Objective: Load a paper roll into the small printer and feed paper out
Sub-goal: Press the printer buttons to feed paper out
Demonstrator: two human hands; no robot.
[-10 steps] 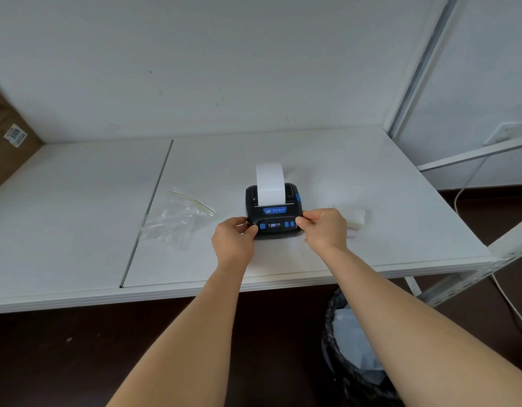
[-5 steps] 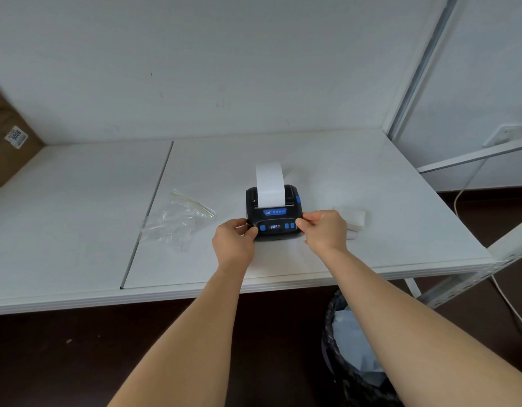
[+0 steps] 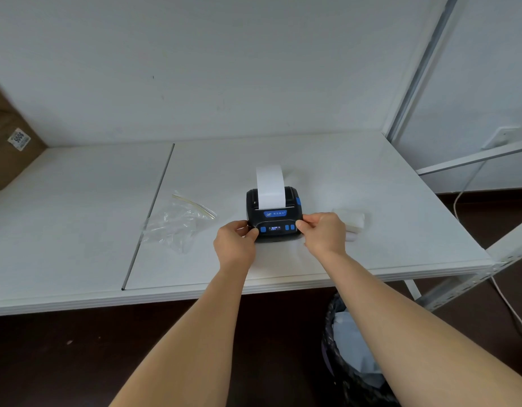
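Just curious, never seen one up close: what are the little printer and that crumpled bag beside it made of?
The printer looks like matte black moulded plastic with glossy blue buttons. The bag seems thin clear plastic film: the table shows through it, with shiny creases and a yellowish zip strip along its top.

Small black printer (image 3: 273,214) with blue buttons, upright on white table, lid closed; white paper strip (image 3: 270,186) sticking up from slot.

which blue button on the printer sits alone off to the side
The blue button on the printer's right edge, up beside the paper strip; the other blue buttons line the front panel between the hands.
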